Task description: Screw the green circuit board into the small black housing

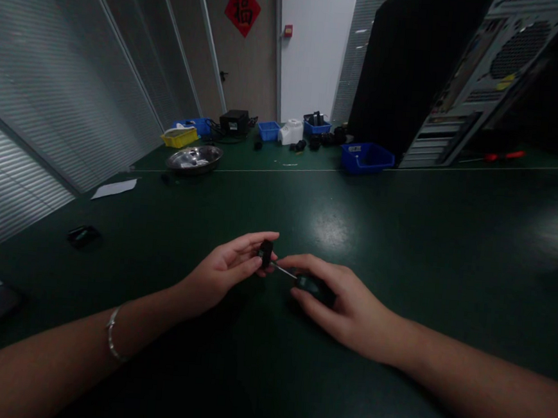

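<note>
Between the thumb and fingers of my left hand (229, 266) is a small black part (265, 252), held above the green table (227, 372). My right hand (342, 301) is closed around the dark handle of a screwdriver (315, 289). Its thin metal shaft points left, and the tip meets or nearly meets the black part; the exact contact is too small to tell. My right index finger reaches forward along the shaft.
A metal bowl (194, 159), a yellow tray (180, 138), a blue bin (366, 158) and a white device (291, 133) stand toward the back. An open computer case (467, 82) rises at the back right. A dark object (82, 235) and white paper (115, 188) lie left.
</note>
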A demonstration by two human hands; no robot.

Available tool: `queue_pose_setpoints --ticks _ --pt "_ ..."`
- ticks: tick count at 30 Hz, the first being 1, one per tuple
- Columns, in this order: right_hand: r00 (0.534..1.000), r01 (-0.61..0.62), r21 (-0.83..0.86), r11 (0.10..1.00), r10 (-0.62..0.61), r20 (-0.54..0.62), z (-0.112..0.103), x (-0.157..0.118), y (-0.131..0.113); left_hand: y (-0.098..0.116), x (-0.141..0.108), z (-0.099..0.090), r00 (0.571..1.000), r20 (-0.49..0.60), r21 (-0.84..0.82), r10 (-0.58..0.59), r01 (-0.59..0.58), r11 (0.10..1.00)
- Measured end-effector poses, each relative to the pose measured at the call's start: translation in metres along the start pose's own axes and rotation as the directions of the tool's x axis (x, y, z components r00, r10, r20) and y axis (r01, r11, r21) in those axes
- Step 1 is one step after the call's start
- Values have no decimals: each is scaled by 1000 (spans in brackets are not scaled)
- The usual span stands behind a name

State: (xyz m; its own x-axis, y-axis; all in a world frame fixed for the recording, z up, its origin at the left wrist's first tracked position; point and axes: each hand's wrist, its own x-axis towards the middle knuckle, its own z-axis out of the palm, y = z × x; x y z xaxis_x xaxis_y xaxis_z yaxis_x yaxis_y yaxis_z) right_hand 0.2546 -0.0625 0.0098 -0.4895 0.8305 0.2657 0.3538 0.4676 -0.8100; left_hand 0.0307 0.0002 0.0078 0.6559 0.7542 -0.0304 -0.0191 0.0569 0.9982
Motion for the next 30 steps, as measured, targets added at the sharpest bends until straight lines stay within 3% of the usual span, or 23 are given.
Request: queue_pose_setpoints --ticks 3,11,20,26,30 --pt "999 -44 8 999 45 -31 0 0 0 1 -1 0 1000 1 37 -20 20 999" --pt "997 12 19 1000 -10 -80 0 2 0 1 -1 1 999 -6 79 -39 40 996" --pt "998 -27 -43 999 24 -62 -1 2 0 3 -3 -1 997 -72 269 -17 36 962" --pt "998 -27 -40 999 24 -63 -1 3 0 5 -4 0 1000 20 338 6 -12 941" --pt "997 -17 -13 1000 16 -71 -2 3 0 1 -3 -1 996 92 294 14 -40 955"
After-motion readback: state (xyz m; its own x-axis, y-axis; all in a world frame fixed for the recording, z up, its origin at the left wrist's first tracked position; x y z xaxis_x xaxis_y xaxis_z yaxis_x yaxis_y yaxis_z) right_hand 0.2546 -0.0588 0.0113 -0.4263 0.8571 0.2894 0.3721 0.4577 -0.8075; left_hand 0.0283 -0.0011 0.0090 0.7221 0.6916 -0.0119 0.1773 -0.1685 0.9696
